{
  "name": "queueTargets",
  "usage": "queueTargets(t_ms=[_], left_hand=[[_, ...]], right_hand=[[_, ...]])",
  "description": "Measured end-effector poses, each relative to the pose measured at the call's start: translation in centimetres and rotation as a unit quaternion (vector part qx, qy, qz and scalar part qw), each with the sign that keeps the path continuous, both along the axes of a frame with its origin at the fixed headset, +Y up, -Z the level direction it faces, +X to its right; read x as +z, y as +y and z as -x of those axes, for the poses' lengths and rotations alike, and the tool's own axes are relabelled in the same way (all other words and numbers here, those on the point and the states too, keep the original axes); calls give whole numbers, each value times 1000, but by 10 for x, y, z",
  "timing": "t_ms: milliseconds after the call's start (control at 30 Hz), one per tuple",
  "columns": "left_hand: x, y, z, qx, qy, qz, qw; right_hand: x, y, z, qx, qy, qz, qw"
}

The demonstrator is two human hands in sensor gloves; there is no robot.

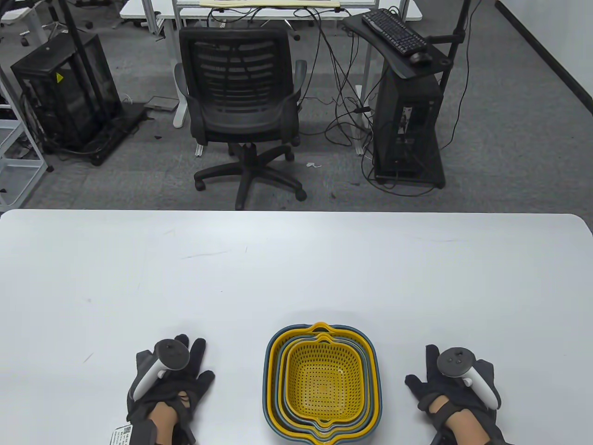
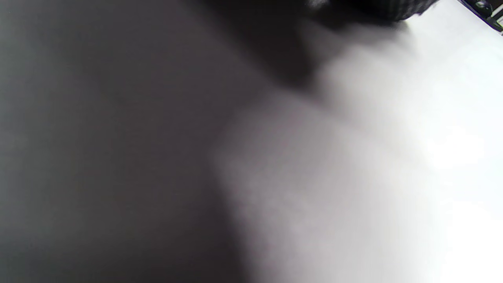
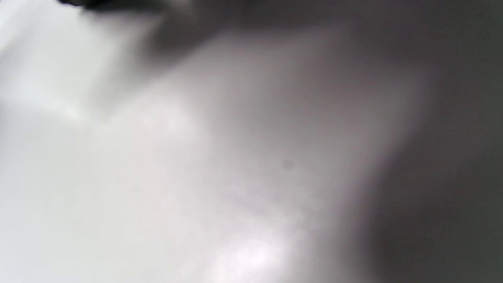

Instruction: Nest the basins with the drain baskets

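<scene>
A nested stack of grey-blue basins (image 1: 376,371) and yellow drain baskets (image 1: 321,375) stands near the table's front edge, in the middle. The top piece is a yellow perforated basket. My left hand (image 1: 178,375) rests flat on the table to the left of the stack, fingers spread, holding nothing. My right hand (image 1: 444,380) rests flat on the table to the right of the stack, also holding nothing. Both hands are apart from the stack. Both wrist views show only blurred white table surface and shadow.
The white table (image 1: 296,278) stretches wide behind the stack. Beyond its far edge stand a black office chair (image 1: 241,106), a computer cart (image 1: 407,116) and a black cabinet (image 1: 69,92) on the floor.
</scene>
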State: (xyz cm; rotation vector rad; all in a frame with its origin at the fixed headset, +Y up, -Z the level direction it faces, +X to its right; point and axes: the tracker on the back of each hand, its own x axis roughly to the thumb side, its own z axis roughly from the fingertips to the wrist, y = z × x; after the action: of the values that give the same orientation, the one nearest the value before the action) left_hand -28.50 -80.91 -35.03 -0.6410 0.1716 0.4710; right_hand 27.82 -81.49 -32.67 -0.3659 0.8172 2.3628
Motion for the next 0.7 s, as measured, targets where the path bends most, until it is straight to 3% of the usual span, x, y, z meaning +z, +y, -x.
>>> queueTargets(t_ms=[700], left_hand=[[-1, 0, 0, 2, -1, -1, 1000]], right_hand=[[0, 0, -2, -3, -2, -11, 1000]])
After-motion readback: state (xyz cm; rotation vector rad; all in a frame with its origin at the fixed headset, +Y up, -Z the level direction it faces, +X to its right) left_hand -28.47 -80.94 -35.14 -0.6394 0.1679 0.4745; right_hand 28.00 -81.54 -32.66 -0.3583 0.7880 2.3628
